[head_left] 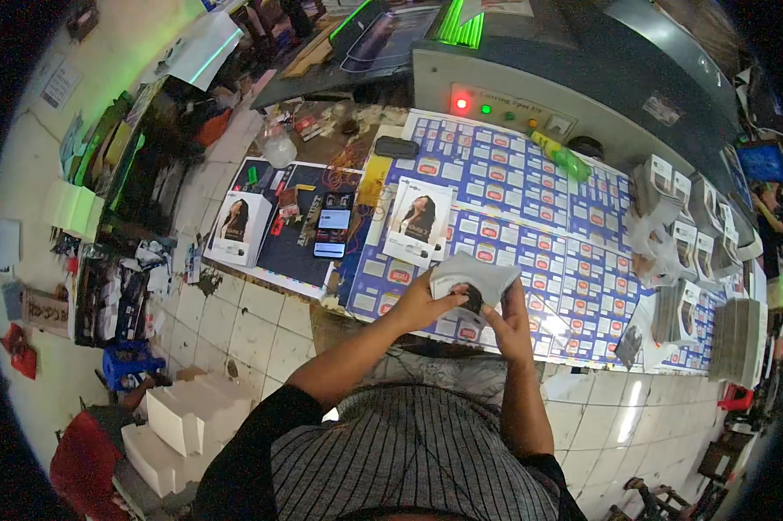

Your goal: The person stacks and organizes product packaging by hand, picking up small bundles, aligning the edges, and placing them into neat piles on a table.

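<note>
Close in front of me, both my hands grip a curled bundle of printed sheets, white with a dark picture on it. How many sheets there are I cannot tell. My left hand is closed on the left edge, thumb on top. At the right edge my right hand is closed too, its thumb against the near side. Just beyond them lies a small pile of white printed sheets with a picture of a dark-haired person. Under it spreads a blue patterned printed sheet covering the table.
To the left are a taller stack of similar sheets and a lit phone. A dark flat case and a green bottle lie farther back, before a grey machine with lit buttons. Several printed stacks and a plastic bag crowd the right.
</note>
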{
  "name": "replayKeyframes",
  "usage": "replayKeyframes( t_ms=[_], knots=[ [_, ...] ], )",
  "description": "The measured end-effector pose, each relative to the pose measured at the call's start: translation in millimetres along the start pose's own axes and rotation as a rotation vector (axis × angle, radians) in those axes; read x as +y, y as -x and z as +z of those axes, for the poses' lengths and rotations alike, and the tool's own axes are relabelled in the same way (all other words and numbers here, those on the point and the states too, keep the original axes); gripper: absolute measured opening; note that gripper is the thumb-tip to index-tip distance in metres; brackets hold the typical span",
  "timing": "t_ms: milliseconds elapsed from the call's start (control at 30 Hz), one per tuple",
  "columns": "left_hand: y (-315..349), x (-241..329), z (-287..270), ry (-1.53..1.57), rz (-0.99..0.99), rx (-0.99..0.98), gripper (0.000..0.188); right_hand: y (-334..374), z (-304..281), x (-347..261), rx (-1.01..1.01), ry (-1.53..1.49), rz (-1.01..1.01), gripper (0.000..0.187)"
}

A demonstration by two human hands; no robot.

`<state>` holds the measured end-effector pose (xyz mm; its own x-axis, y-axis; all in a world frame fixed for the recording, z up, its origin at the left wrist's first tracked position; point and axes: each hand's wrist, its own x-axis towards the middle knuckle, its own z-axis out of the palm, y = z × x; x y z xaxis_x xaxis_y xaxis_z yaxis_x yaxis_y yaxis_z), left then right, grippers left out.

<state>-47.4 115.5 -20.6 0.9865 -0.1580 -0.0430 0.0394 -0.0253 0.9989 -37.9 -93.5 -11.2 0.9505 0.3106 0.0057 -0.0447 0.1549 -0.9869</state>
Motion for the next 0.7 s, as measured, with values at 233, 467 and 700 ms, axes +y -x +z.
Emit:
replayKeyframes(
  t_ms=[233, 467, 700],
  knots=[
    [12, -11, 6, 0.047, 0.045, -0.099, 0.111, 12, -14, 38, -0.062, -0.039, 0.096, 0.094],
    [4, -12, 6, 0.209, 0.051, -0.187, 0.107, 3, 8, 10, -0.037, -0.084, 0.24, 0.095],
    [13, -9, 21, -0.247, 0.403, 0.065, 0.099, 17, -12, 84, -0.019, 0.26, -0.032, 0.089]
  ],
)
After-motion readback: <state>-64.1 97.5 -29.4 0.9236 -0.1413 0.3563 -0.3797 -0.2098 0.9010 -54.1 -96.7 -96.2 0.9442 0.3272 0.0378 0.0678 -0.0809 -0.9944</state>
